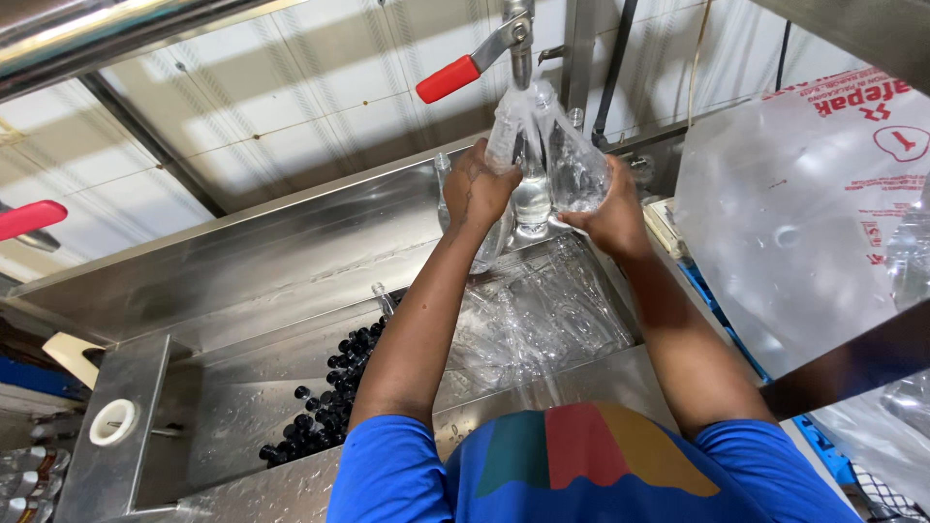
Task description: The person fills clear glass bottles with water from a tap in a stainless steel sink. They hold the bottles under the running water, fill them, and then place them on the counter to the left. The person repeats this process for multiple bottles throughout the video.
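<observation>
Here, left hand (477, 189): gripped a clear plastic bag (542, 145) under the tap (520, 44).
Right hand (610, 215): cupped the bag's side.
Below: black caps (325, 412).

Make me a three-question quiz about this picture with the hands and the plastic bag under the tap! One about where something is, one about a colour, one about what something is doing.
1. Where are the small black caps?
A. In the steel trough, left of the person's left arm
B. On top of the tap
C. Inside the held bag

2. What colour is the tap's lever handle?
A. Blue
B. Red
C. Green

3. How is the clear plastic bag being held?
A. Lying flat on the floor
B. Hanging alone from a hook
C. Held up to the spout by both hands

Answers: 1 A, the caps lie heaped in the trough beside the arm. 2 B, the lever above the spout is red. 3 C, the left hand and right hand each grip a side of the bag under the spout.
</observation>
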